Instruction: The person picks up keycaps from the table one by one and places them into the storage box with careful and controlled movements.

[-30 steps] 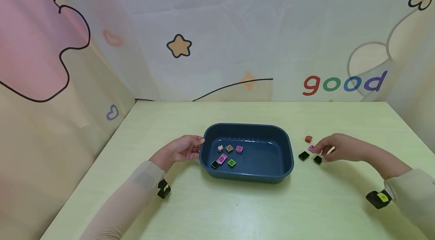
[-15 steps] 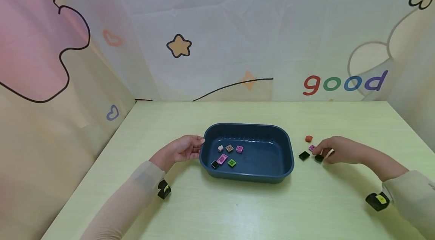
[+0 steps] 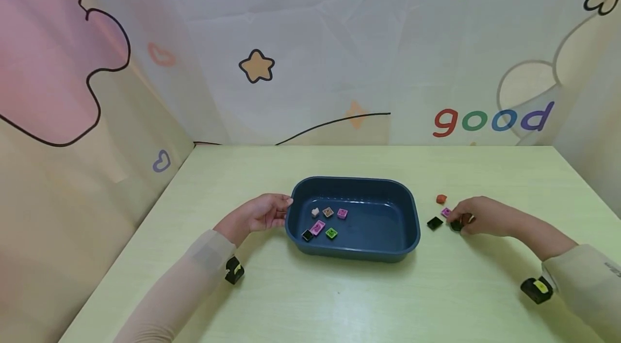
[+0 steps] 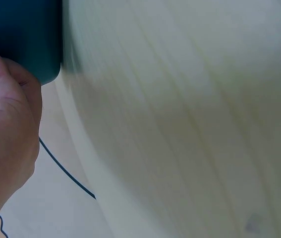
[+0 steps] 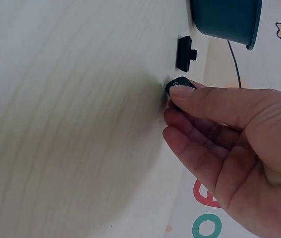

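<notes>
A dark blue basin (image 3: 359, 254) stands mid-table, and my left hand (image 3: 264, 212) grips its left rim. Small keycaps lie inside: a white one (image 3: 315, 213), a tan one (image 3: 328, 212), a black one (image 3: 308, 235), a green one (image 3: 331, 233) and two pink ones. To the right of the basin, my right hand (image 3: 490, 216) pinches a black keycap (image 5: 179, 83) between thumb and fingers, at the table surface. Near it lie another black keycap (image 5: 184, 53), a pink keycap (image 3: 446, 212) partly behind the fingers, and an orange keycap-sized piece (image 3: 441, 199).
The pale wooden table (image 3: 310, 310) meets a printed cloth backdrop (image 3: 320, 62) at its far edge. More cloth hangs at both sides. Each wrist wears a small black camera, one at the left wrist (image 3: 235, 270) and one at the right wrist (image 3: 537, 290).
My right hand has lowered slightly and closed its fingers on the black keycap, which is now mostly covered. The left hand and the basin have stayed put.
</notes>
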Demonstrator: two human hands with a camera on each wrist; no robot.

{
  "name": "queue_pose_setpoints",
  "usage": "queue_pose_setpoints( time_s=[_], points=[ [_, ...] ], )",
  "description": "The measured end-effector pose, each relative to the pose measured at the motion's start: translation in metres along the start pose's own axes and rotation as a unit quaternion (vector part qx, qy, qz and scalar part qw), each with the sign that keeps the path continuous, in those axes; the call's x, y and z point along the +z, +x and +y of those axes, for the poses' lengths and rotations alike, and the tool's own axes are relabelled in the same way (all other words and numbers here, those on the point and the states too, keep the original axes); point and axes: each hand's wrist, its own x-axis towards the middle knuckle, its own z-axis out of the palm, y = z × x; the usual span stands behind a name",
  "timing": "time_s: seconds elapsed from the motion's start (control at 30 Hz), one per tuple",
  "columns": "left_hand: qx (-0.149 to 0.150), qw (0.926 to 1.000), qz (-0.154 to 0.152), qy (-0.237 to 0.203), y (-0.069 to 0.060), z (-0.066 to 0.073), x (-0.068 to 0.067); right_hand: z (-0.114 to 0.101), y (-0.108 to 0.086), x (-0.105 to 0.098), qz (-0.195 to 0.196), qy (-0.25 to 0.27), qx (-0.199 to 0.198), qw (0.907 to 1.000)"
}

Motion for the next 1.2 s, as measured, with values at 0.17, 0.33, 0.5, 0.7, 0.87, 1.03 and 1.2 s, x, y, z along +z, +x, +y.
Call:
queue_pose_setpoints(
  time_s=[0.17,0.33,0.5,0.7,0.87,1.03,1.2],
  points=[
    [-0.002,1.0000,0.006,0.002,0.000,-0.002,0.000,-0.001,-0.002,-0.001,0.002,0.000,0.003,1.0000],
    [0.006,1.0000,-0.003,0.001,0.003,-0.006,-0.001,-0.001,-0.003,-0.005,0.006,0.006,0.005,1.0000],
    [0.009,0.9999,-0.011,0.000,0.005,-0.007,-0.002,-0.003,-0.006,-0.013,0.014,0.008,0.005,0.9998],
    [0.010,0.9998,-0.018,0.001,0.004,-0.006,-0.002,-0.008,-0.008,-0.024,0.024,0.001,-0.001,0.9997],
    [0.012,0.9998,-0.014,0.006,0.004,-0.006,-0.002,-0.013,-0.010,-0.035,0.028,-0.004,-0.004,0.9996],
    [0.016,0.9998,-0.010,0.011,0.005,-0.005,-0.002,-0.020,-0.010,-0.046,0.034,-0.009,-0.003,0.9994],
    [0.016,0.9998,-0.009,0.007,0.004,-0.004,-0.002,-0.027,-0.010,-0.054,0.035,-0.010,-0.001,0.9993]
  ],
)
